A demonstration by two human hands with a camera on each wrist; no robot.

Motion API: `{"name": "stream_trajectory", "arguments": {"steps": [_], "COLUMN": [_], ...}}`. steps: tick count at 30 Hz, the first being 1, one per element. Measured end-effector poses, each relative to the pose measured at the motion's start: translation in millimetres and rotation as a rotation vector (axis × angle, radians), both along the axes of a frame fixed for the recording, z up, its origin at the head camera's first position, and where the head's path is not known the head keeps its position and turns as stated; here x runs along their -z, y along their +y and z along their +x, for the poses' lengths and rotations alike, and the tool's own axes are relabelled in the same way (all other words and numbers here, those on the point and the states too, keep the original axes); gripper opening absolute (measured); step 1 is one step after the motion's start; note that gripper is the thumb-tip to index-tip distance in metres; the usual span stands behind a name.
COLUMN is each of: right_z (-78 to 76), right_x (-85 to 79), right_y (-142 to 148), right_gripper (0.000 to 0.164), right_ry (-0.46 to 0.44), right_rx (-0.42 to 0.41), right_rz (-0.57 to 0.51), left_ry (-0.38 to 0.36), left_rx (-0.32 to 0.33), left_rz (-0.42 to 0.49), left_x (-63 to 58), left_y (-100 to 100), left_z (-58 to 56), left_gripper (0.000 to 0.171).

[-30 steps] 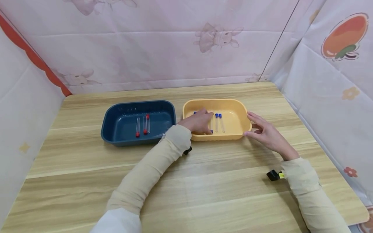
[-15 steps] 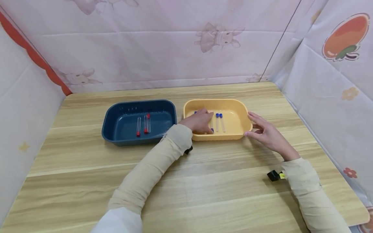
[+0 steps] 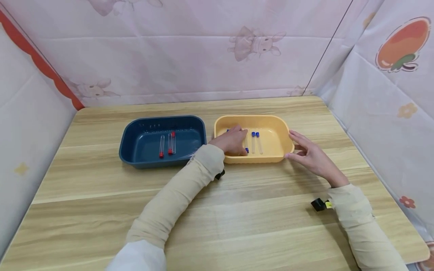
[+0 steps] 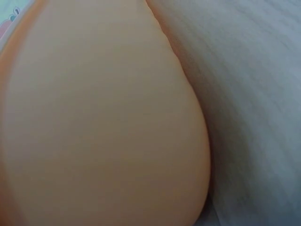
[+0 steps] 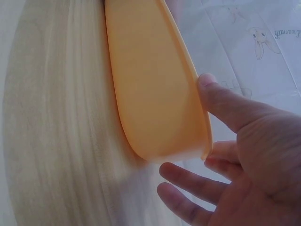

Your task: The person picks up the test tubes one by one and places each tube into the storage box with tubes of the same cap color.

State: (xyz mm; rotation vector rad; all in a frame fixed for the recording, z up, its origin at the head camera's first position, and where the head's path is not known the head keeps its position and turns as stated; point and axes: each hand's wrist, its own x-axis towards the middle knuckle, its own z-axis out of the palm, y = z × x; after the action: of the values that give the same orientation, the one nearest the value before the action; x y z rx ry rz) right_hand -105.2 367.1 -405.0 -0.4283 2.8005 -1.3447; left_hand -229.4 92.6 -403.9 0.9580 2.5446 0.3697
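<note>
My left hand [image 3: 231,140] reaches down into the yellow tray [image 3: 251,160], its thumb and fingertips at the two ends of a clear test tube [image 3: 246,142] with a blue cap. Whether they grip it I cannot tell. To the right of that hand lie two more blue-capped test tubes [image 3: 253,142], and one blue cap [image 3: 228,130] shows behind the hand. My right hand [image 3: 312,156] holds the tray's right end, thumb on the rim at one corner and index finger at the other. The right wrist view shows its other fingers loose below the rim [image 5: 200,87].
A dark blue tray [image 3: 130,164] stands close on the left with several red-capped test tubes [image 3: 161,146] in it. Both trays sit on a wooden table [image 3: 237,218]. Behind it hangs a pink patterned cloth [image 3: 190,67]. The left wrist view is mostly filled by a blurred pale orange surface [image 4: 108,113].
Both hands and the trays stay almost where they were. Only a slight shift of the head view shows.
</note>
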Motion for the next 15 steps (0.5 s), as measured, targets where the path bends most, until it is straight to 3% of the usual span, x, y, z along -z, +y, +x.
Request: {"name": "stream_trajectory", "arguments": {"steps": [15], "right_z": [0.2], "right_x": [0.5], "right_y": [0.3], "right_gripper": [0.078], "right_ry": [0.007], "right_rx": [0.001], "right_rz": [-0.003], "left_ry": [-0.034], "left_rx": [-0.002], "left_rz": [0.023], "left_x": [0.7], "left_y": [-1.4], "left_z": [-1.3], "left_gripper": [0.094]}}
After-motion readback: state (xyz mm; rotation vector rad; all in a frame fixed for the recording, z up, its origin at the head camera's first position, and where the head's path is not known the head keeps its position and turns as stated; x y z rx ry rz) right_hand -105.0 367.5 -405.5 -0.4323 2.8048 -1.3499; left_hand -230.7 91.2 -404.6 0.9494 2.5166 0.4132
